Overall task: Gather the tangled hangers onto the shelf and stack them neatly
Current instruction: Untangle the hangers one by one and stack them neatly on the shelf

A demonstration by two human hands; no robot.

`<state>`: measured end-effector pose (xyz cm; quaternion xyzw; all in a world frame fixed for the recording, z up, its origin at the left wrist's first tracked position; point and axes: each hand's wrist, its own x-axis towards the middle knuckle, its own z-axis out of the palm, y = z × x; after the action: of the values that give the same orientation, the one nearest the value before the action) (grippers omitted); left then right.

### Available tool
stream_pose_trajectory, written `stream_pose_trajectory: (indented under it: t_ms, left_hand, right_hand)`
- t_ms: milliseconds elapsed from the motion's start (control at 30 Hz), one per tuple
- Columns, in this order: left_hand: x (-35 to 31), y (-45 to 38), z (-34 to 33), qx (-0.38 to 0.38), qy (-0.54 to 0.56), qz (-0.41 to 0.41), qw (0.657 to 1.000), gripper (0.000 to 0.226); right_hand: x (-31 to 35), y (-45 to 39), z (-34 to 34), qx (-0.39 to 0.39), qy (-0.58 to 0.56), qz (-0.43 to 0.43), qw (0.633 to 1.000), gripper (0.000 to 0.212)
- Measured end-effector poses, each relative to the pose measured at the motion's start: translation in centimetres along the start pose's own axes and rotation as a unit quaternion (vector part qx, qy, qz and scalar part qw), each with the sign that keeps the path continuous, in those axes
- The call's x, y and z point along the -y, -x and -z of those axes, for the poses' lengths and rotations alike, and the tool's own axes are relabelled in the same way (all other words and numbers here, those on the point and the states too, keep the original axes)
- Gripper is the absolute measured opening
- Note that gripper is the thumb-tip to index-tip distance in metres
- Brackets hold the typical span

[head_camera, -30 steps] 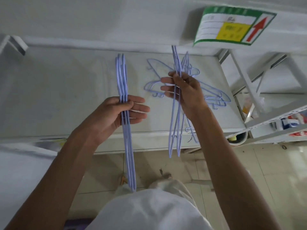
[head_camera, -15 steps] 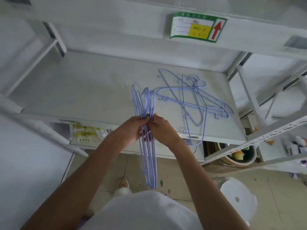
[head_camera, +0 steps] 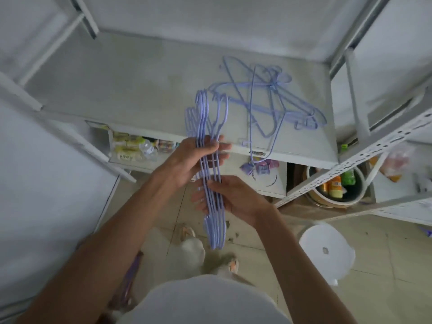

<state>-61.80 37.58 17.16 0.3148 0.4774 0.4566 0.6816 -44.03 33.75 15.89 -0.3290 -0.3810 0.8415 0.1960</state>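
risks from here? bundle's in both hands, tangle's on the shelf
1. The held bundle is fanned, not flush, with the left hand and right hand gripping only mid-length; a hanger could slip out toward the floor.
2. One hanger of the tangled pile overhangs the shelf front edge; setting the bundle down nearby could snag it and drag it off.

We see white metal shelving (head_camera: pixel 140 73) against a pale wall (head_camera: pixel 210 17), dim flat light. Beige tiled floor (head_camera: pixel 385 265), a white plastic stool (head_camera: pixel 327 251), packaged goods (head_camera: pixel 131 148) on the lower shelf.
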Motion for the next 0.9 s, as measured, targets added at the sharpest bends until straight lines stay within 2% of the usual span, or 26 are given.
stream_pose_trajectory:
  t_ms: [100,233,333,433,500,567,633,800,900]
  left_hand:
    - [0.8,0.5,-0.7,-0.020,-0.071,-0.004,0.997,0.021]
    - [3.0,0.4,-2.8,-0.072,-0.028,-0.012,0.997,0.025]
    - [3.3,0.5,-3.2,0.000,-0.045,0.024,0.999,0.034]
    - [2.3,0.4,-3.1,0.035,-0.097,0.037,0.994,0.037]
    - [1.8,0.2,-3.8,-0.004,-0.067,0.028,0.997,0.028]
    - [1.1,-0.1,-4.5,-0.057,0.014,0.058,0.997,0.023]
    - [-0.1,-0.6,-4.2,-0.067,0.073,0.078,0.992,0.024]
    - [-2.5,-1.6,-1.4,0.053,-0.004,0.082,0.995,0.034]
    - [-3.2,-1.7,-1.2,0.087,-0.047,0.065,0.993,0.035]
  right_hand:
    - [-0.5,1.7,0.5,-0.004,0.008,-0.002,1.000,0.038]
    - [-0.4,2.7,0.9,-0.061,0.058,-0.002,0.996,0.033]
    - [-1.1,3.7,1.3,-0.090,0.082,0.001,0.993,0.033]
    - [-0.8,3.9,1.6,-0.064,0.053,0.012,0.996,0.033]
    - [-0.2,3.2,1.2,-0.071,0.043,0.023,0.996,0.032]
    - [0.6,2.3,0.4,-0.104,0.024,0.028,0.994,0.027]
    - [1.2,1.6,-0.5,-0.121,0.027,0.021,0.992,0.026]
    - [1.4,0.7,-2.4,-0.127,0.038,0.056,0.990,0.029]
    - [1.0,0.5,-2.9,-0.140,0.025,0.073,0.987,0.037]
